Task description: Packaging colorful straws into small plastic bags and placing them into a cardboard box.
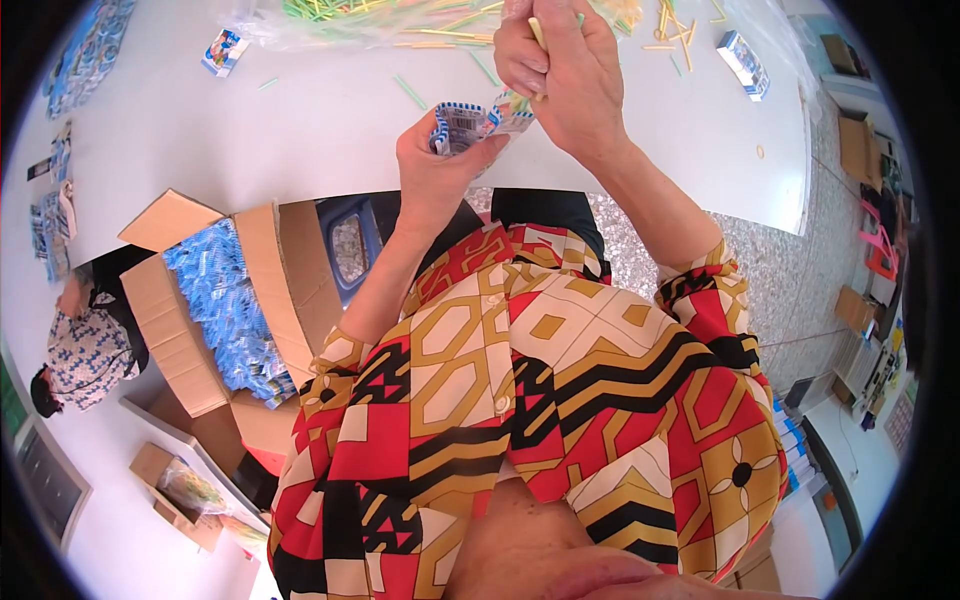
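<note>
The person's left hand [435,170] pinches a blue-and-white packet [460,130] over the white table [300,140], fingers behind, thumb in front, its top apparently spread. The right hand [570,75] is curled closed round a few thin sticks [539,33], right beside it; whether they touch, I can't tell. I'd keep that mouth wide and the stick ends level, so none snags. Beyond, more sticks lie under clear plastic [270,28].

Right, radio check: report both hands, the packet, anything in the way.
Left hand holding blue-and-white packet. Right hand gripping thin sticks beside it. Loose green stick on white table, seemingly not blocking.
</note>
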`<state>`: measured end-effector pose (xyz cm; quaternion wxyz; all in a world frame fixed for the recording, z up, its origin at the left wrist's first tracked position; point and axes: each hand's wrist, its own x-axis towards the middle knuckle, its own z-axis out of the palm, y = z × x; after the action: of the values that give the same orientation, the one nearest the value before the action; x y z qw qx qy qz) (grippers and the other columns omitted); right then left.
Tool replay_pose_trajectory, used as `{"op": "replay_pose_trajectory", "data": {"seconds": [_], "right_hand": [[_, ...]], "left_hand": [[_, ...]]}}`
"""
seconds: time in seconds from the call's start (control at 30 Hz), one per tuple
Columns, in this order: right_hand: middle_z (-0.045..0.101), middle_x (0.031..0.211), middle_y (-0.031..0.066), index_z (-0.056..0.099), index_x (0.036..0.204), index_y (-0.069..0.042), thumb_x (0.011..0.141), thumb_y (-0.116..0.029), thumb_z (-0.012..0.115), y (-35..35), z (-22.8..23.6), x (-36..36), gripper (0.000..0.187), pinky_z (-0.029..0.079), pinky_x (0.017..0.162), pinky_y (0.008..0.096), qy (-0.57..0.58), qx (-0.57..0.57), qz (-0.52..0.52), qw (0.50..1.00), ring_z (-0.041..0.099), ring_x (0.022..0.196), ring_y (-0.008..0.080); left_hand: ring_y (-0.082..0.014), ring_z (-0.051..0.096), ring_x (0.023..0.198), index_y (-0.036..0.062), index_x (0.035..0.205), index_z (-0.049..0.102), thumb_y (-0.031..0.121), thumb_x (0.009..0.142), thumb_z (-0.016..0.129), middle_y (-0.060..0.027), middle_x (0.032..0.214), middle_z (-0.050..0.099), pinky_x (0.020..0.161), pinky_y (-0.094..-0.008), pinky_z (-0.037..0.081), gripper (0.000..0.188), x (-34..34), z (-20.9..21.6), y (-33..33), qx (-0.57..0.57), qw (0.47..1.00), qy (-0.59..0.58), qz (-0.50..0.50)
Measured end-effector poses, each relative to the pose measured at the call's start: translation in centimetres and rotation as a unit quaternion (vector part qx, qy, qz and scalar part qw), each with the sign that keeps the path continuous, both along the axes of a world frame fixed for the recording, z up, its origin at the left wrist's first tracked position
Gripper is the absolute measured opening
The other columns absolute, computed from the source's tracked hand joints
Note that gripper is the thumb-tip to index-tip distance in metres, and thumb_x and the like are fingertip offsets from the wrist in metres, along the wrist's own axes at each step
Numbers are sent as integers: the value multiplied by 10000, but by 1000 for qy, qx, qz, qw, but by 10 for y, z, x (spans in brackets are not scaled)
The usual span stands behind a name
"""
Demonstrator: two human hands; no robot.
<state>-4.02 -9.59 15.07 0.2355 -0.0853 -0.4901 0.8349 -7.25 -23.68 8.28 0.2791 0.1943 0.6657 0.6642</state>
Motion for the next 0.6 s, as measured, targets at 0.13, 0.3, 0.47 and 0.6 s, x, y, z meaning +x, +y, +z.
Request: {"op": "replay_pose_trajectory", "data": {"seconds": [0.13,0.3,0.47,0.6], "right_hand": [[349,544,-18,458,845,-59,994,-324,328,15,-18,-14,331,297,428,195,278,118,82,950,323,447,60],[374,552,-9,458,834,-55,993,-323,333,12,-3,6,336,328,443,199,-61,19,98,993,377,456,72],[450,596,20,468,834,-44,993,-309,330,24,-9,-2,338,385,502,214,95,172,145,970,454,514,98],[528,654,59,474,827,-36,996,-289,315,26,7,0,343,439,633,254,-42,137,159,977,526,625,130]], "left_hand": [[-37,529,614,2,802,630,46,720,733,0,714,633,561,-191,424,140,3,-4,1,20,998,-53,-9],[-38,530,618,7,804,631,58,719,738,1,711,631,568,-192,427,147,1,-4,0,18,998,-59,-13],[-41,534,632,8,812,629,70,727,736,2,717,629,577,-195,430,150,-1,-3,3,29,996,-82,-28],[-50,542,641,3,824,627,70,734,729,-6,730,631,586,-200,438,152,-5,-6,6,44,997,-48,-34]]}}
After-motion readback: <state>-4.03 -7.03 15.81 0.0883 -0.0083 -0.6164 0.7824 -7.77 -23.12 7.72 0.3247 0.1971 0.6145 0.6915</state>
